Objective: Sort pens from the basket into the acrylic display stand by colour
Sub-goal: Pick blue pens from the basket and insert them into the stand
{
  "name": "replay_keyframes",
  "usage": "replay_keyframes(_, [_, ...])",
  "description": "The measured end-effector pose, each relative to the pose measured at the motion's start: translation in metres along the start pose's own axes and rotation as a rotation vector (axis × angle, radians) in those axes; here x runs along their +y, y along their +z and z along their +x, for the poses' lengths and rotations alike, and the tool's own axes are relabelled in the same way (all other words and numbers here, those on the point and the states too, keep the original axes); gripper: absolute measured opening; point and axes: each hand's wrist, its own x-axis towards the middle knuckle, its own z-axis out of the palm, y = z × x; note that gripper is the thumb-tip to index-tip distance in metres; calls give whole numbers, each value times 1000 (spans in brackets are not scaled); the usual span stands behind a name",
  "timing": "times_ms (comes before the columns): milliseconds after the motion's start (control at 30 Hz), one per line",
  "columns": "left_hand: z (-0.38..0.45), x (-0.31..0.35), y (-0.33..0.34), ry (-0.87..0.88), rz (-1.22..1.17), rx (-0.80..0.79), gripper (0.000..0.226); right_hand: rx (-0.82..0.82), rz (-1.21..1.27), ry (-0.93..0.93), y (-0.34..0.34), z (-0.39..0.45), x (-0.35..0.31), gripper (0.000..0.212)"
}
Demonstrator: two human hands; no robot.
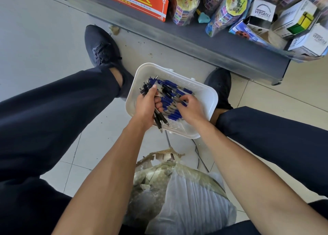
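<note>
Nearest me, a crumpled plastic bag (186, 195) sat on the floor between my knees, touching nothing in play. Past it, both hands were in the white basket (204, 99) on the floor tiles. My left hand (146, 104) had its grip wrapped tight round a bundle of black pens (159, 119), tips poking out below the palm and caps fanning above the thumb. My right hand (190, 108) had its grip pinching at one of the blue pens (174, 114) in the loose pile; exact finger contact was blurred, couldn't tell if it had one or two. Risks as I judged them: the left bundle looked overfull and held mid-barrel, so adding more could let a pen slide out the bottom and off the basket's near rim onto the floor. Black and dark blue read close in that light, so a miscoloured pen in the bundle was likely. The basket was light and unanchored, so raking with the right hand could skid it toward my right shoe (219, 87), just beside its far corner. Beyond, the grey shelf base (195, 44) carried toy boxes (262, 12) only. The acrylic display stand wasn't in view, so the carry would be blind, with the bundle unsupported.
</note>
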Motion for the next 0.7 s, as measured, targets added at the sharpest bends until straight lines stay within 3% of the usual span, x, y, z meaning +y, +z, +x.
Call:
replay_keyframes(100, [-3, 1, 2, -15, 15, -18, 32, 17, -92, -2, 4, 16, -1, 42])
replay_keyframes(433, [-7, 6, 3, -44, 31, 0, 33, 93, -486, -58, 20, 39, 15, 33])
replay_keyframes(700, [-5, 6, 2, -41, 33, 13, 30, 113, -543, -40, 17, 40, 5, 20])
